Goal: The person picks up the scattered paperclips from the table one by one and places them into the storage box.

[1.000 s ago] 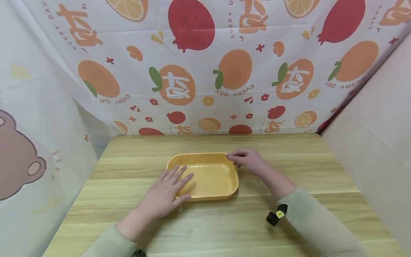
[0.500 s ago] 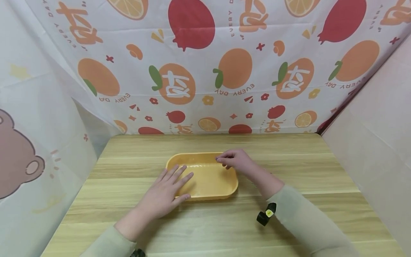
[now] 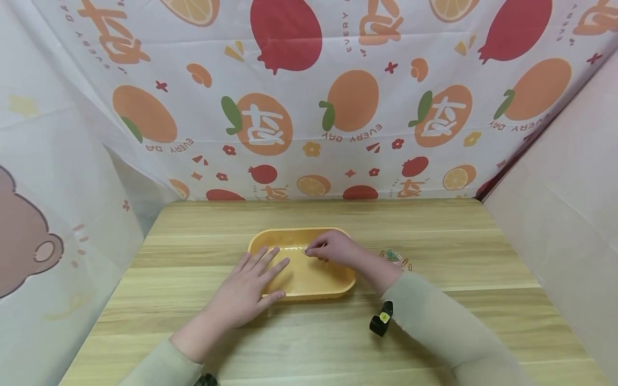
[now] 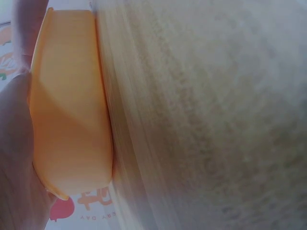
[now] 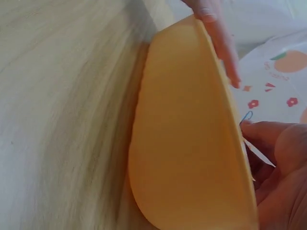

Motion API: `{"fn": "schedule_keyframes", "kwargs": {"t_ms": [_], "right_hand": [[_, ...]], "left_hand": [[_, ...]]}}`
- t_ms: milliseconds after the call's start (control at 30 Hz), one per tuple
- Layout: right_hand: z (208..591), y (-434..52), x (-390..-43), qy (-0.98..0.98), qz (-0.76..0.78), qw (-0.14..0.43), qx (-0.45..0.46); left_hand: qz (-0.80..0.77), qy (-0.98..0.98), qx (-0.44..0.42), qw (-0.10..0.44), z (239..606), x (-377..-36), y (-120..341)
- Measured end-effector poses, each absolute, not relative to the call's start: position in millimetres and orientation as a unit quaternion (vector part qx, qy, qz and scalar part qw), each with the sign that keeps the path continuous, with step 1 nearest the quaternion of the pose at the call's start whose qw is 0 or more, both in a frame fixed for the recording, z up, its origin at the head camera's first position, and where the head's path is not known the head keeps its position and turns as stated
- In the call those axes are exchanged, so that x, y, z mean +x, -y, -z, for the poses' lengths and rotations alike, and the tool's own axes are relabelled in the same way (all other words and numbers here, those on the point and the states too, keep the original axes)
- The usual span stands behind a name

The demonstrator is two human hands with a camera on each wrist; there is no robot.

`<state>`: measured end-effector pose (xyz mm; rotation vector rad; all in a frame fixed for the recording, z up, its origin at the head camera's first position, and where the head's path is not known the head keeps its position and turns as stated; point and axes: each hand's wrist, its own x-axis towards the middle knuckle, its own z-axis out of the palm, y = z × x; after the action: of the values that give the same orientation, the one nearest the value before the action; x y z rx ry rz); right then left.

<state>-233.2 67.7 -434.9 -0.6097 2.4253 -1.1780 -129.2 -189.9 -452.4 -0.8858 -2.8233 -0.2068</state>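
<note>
An orange plastic tray (image 3: 338, 289) sits on the wooden table (image 3: 309, 343), and its outer wall fills the left wrist view (image 4: 72, 120) and the right wrist view (image 5: 187, 158). My left hand (image 3: 251, 287) lies flat, fingers straight, over the tray's left rim. My right hand (image 3: 328, 249) hovers over the tray's inside and pinches a small paper clip (image 3: 305, 250), which shows blue at the fingertips in the right wrist view (image 5: 245, 117).
Several coloured paper clips (image 3: 396, 258) lie on the table just right of the tray. A fruit-print cloth (image 3: 309, 96) hangs behind the table, and plain sheets close off both sides. A black wrist camera (image 3: 381, 320) hangs under my right sleeve.
My right hand has moved left from the tray's far right corner to over its middle, carrying the clip. The pile of clips on the table is now uncovered. My left hand stayed put.
</note>
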Motion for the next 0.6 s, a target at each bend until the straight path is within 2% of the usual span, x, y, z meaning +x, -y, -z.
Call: {"fn": "schedule_keyframes", "kwargs": {"t_ms": [400, 600], "right_hand": [[453, -51, -229, -0.898, 0.291, 0.206, -0.260], [454, -48, -226, -0.917, 0.238, 0.191, -0.256]], "left_hand": [[0.072, 0.945, -0.303, 0.100, 454, -128, 190], [0.068, 0.946, -0.301, 0.097, 454, -129, 189]]}}
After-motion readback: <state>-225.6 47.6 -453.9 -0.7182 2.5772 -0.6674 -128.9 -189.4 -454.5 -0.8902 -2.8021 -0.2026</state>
